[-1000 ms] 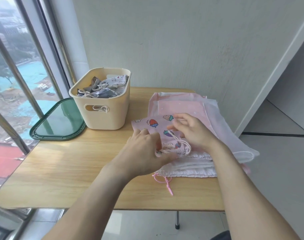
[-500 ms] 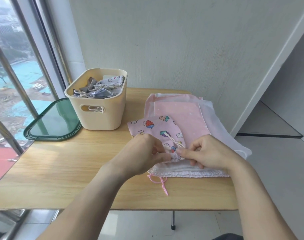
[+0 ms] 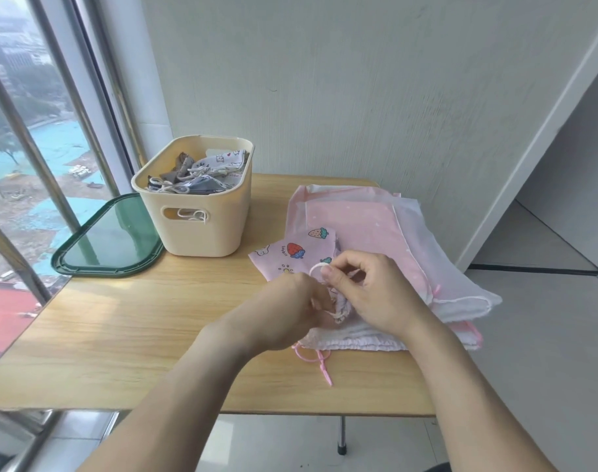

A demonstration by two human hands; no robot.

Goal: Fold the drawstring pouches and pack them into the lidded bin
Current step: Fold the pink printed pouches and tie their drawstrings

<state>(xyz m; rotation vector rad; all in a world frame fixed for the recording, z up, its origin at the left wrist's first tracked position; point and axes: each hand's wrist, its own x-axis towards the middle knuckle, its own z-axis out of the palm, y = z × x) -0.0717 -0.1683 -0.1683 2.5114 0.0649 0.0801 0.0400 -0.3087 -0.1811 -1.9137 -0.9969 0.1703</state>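
Note:
A small pink pouch (image 3: 292,252) printed with strawberries lies on top of a stack of larger pink and white pouches (image 3: 362,226) on the right of the table. My left hand (image 3: 290,310) grips the pouch's gathered mouth. My right hand (image 3: 369,291) pinches its white drawstring, which loops over my fingertips. The cream bin (image 3: 209,229) stands at the back left, holding several grey and white pouches, with a cord hanging through its handle slot. Its green lid (image 3: 106,238) lies flat beside it on the left.
The wooden table (image 3: 127,335) ends close in front of me and at the right, past the stack. A pink drawstring (image 3: 319,362) trails from the stack toward the front edge. A window with metal bars runs along the left; a wall stands behind.
My right hand has lifted from the pouch's mouth and drawn the white drawstring up into a loop. My left hand has stayed on the gathered mouth.

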